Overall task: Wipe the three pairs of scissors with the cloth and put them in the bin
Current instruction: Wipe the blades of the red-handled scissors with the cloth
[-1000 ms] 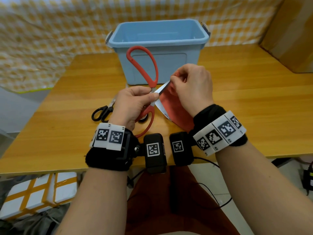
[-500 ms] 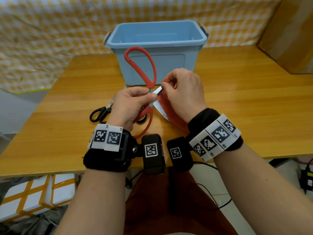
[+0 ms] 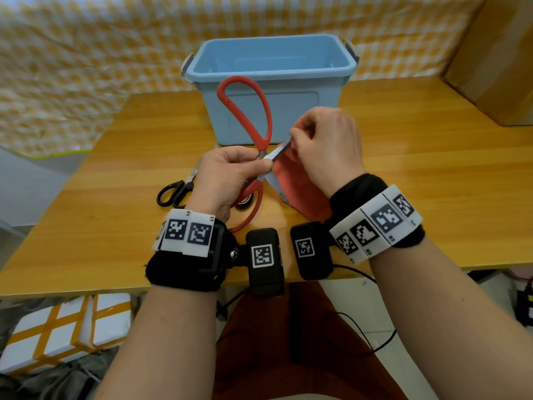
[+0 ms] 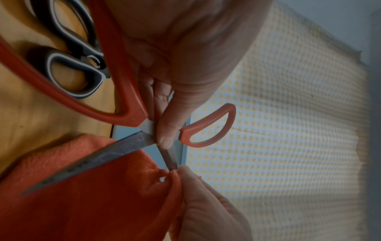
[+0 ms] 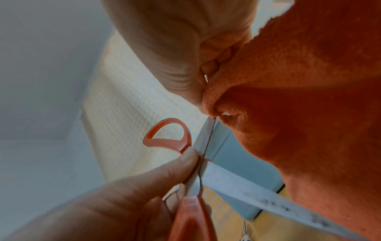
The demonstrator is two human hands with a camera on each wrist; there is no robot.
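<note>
My left hand (image 3: 230, 174) grips the red-handled scissors (image 3: 248, 111) at their pivot, blades spread apart, above the table in front of the blue bin (image 3: 271, 82). My right hand (image 3: 326, 145) pinches the red cloth (image 3: 300, 189) around the upper blade, a little out from the pivot. In the left wrist view the red scissors (image 4: 123, 106) show one bare blade lying over the cloth (image 4: 92, 195) and the other blade pinched in it. The right wrist view shows the cloth (image 5: 299, 81) folded on the blade. Black-handled scissors (image 3: 176, 192) lie on the table at my left. Grey-and-black scissors (image 4: 72, 65) lie under the red ones.
The wooden table (image 3: 418, 183) runs wide to the right of the bin. A cardboard box (image 3: 496, 59) stands at the far right. A yellow checked curtain (image 3: 86, 67) hangs behind. White boxes (image 3: 57, 336) sit on the floor at the left.
My right hand slid the cloth inward along the upper blade toward the pivot, then back out a little. The left hand kept its grip on the red scissors.
</note>
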